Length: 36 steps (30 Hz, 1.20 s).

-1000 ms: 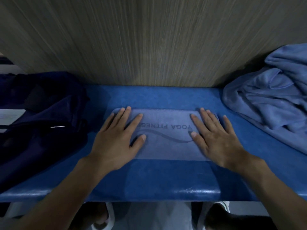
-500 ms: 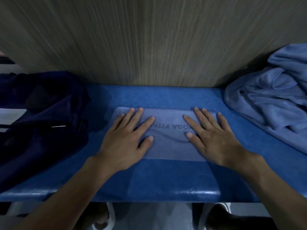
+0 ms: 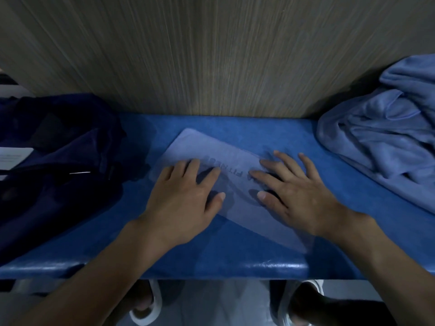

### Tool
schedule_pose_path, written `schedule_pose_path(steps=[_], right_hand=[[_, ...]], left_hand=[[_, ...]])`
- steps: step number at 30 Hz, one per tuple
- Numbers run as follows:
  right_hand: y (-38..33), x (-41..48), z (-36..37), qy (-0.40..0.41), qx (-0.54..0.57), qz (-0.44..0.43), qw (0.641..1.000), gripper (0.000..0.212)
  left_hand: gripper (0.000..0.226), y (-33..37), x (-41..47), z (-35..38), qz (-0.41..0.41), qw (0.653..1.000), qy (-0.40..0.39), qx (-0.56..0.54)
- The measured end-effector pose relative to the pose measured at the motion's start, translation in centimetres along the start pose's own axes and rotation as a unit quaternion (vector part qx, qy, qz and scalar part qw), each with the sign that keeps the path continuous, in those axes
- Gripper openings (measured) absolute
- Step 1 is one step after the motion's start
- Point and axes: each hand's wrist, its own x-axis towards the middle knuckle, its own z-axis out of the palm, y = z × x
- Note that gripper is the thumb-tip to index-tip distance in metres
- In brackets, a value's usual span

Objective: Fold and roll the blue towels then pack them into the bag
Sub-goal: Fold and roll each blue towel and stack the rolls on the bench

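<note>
Both hands lie flat with fingers spread on the folded towel (image 3: 235, 184): left hand (image 3: 181, 203), right hand (image 3: 294, 194) beside it, holding nothing.

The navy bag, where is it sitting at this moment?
In the head view the navy bag lies on the left end of the blue bench, just left of the folded towel.
</note>
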Motion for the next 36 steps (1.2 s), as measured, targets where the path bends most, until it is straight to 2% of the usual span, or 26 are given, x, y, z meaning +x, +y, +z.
schedule_pose_path(steps=[7, 9, 12, 16, 23, 26, 28, 31, 33, 36], right_hand=[[-0.5, -0.3, -0.7, 0.027, 0.022, -0.040, 0.999, 0.059], [-0.5, -0.4, -0.4, 0.019, 0.028, -0.051, 0.998, 0.062], [-1.0, -0.5, -0.5, 0.037, 0.005, -0.053, 0.998, 0.057], [-1.6, -0.5, -1.5, 0.082, -0.014, -0.057, 0.995, 0.051], [-1.6, 0.4, -0.7, 0.051, 0.022, -0.048, 0.997, 0.051], [-1.5, 1.2, -0.9, 0.077, 0.027, -0.050, 0.995, 0.047], [-1.3, 2.1, -0.9, 0.111, 0.051, -0.027, 0.992, 0.043], [-0.8, 4.0, -0.5, 0.162, 0.110, 0.084, 0.977, 0.037], [-0.2, 5.3, -0.4, 0.152, 0.154, 0.153, 0.964, 0.034], [0.3, 6.8, 0.1, 0.150, 0.180, 0.180, 0.955, 0.027]], left_hand=[[0.059, 0.5, 0.6, -0.4, -0.038, 0.999, 0.014, -0.024], [0.061, 0.5, 0.4, -0.3, -0.036, 0.999, -0.009, -0.027], [0.066, 0.0, 0.4, 0.2, 0.018, 0.998, -0.039, -0.041], [0.072, -0.5, 0.9, -0.1, 0.092, 0.982, -0.088, -0.140], [0.064, -1.4, 2.2, 1.3, 0.118, 0.984, -0.072, -0.116], [0.063, -2.0, 3.2, 1.0, 0.128, 0.975, -0.044, -0.175], [0.060, -2.1, 4.0, 0.8, 0.084, 0.972, 0.020, -0.217], [0.051, -1.7, 5.4, 0.2, -0.066, 0.964, 0.119, -0.227], [0.049, -1.6, 6.1, 0.2, -0.156, 0.957, 0.101, -0.224], [0.055, -1.6, 6.5, 0.5, -0.214, 0.946, 0.055, -0.235]])
